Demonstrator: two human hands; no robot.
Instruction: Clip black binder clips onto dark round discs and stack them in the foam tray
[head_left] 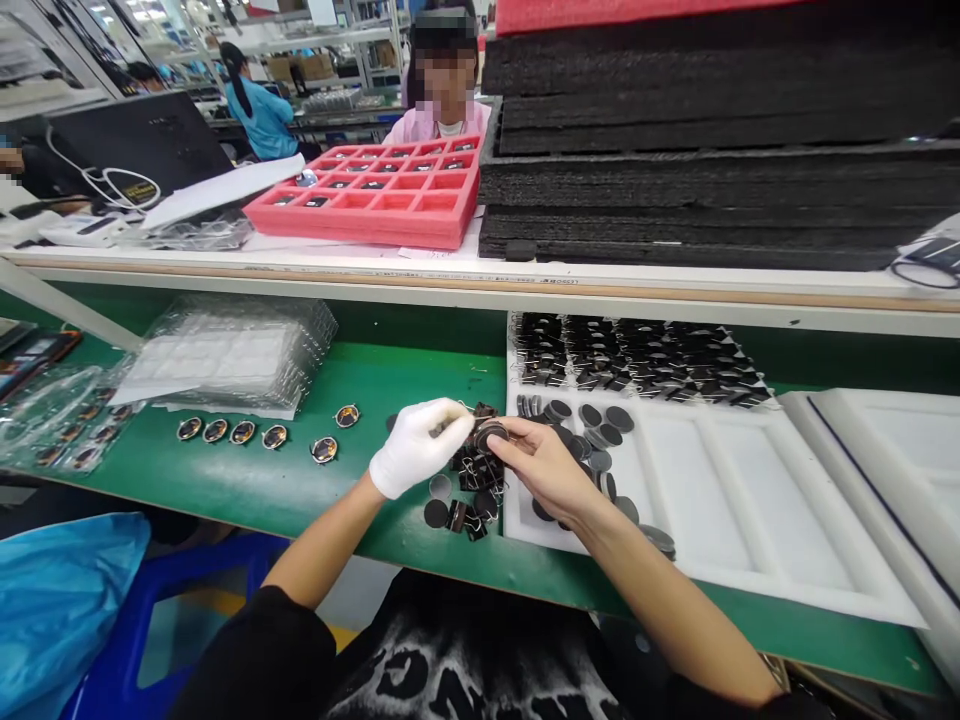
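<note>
My left hand [420,440], in a white glove, is closed in a pinch at the metal handle of a black binder clip [486,410]. Bare and closed, my right hand [544,462] grips a round dark disc [491,436] between thumb and fingers, right beside the clip. The two hands nearly meet above the bench edge of the white tray, and the fingers partly hide how clip and disc touch. Below them lies a pile of loose binder clips [480,470]. Several loose discs [436,514] rest around that pile.
A white foam tray [712,490] at right holds scattered discs [600,440] and rows of binder clips [637,355]. Round watch-like pieces [275,437] stand on the green bench [397,380], before stacked clear trays [240,350]. A shelf [360,280] crosses above; a person [442,110] sits beyond.
</note>
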